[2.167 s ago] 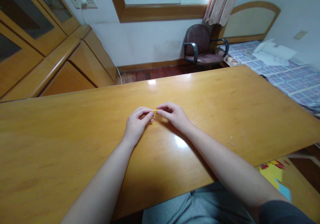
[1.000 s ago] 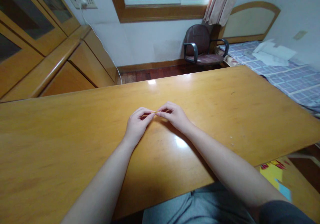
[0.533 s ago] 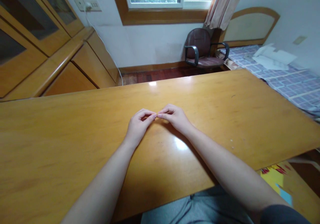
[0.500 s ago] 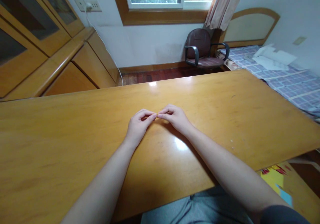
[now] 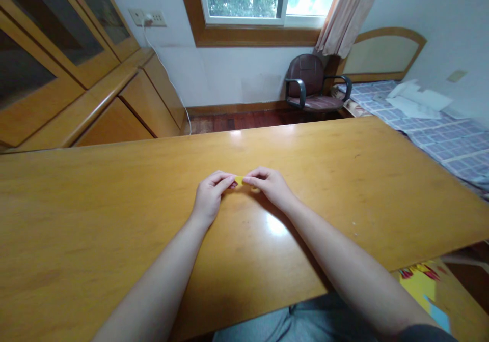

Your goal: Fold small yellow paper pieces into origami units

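Between my fingertips, over the middle of the wooden table (image 5: pixel 126 194), is a small piece of yellow paper (image 5: pixel 239 180). My left hand (image 5: pixel 211 192) pinches its left end between thumb and fingers. On the other end, my right hand (image 5: pixel 270 185) has a like pinch. A short yellow stretch shows between the two hands; the fingers hide the rest. Both forearms reach in from the near edge of the table.
Beyond the table stand a brown armchair (image 5: pixel 310 82) and a bed (image 5: pixel 431 131) with a checked cover. Wooden cabinets (image 5: pixel 110 92) line the left. Yellow and blue paper sheets (image 5: pixel 418 288) lie on a lower surface at bottom right.
The fingertips, close together before, are now a little apart, and more of the yellow paper shows between them. The view has tilted up slightly.
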The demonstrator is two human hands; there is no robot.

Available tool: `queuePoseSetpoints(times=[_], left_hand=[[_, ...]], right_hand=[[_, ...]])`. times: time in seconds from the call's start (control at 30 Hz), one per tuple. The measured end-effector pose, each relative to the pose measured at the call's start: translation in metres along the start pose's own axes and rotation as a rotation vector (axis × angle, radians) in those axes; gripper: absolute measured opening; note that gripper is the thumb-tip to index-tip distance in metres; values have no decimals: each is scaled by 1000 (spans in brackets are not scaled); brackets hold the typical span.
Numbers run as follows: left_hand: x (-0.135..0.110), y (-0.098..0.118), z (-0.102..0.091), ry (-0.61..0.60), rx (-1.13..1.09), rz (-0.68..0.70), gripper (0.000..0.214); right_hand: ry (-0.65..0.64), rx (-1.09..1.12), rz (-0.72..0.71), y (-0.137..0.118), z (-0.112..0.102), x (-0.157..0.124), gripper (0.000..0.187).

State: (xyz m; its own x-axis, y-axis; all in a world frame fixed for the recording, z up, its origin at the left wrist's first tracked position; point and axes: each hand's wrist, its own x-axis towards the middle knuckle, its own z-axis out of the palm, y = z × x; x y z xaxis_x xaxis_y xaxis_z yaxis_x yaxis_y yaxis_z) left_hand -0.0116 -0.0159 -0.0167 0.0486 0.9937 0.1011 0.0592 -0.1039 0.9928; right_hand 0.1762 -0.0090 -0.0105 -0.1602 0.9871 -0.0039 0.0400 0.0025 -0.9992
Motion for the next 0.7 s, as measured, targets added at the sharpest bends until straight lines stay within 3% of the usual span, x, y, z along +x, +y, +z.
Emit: queuePoseSetpoints(times=[0.23, 0.43, 0.7], left_hand=[[2, 0, 1, 24, -108, -74, 20], [3, 1, 3, 79, -244, -117, 16], [3, 5, 5, -17, -207, -150, 24]], right_hand=[[-13, 38, 46, 0, 1, 0, 28], [-37, -56, 17, 1, 0, -1, 26], [-17, -25, 1, 0, 1, -1, 24]])
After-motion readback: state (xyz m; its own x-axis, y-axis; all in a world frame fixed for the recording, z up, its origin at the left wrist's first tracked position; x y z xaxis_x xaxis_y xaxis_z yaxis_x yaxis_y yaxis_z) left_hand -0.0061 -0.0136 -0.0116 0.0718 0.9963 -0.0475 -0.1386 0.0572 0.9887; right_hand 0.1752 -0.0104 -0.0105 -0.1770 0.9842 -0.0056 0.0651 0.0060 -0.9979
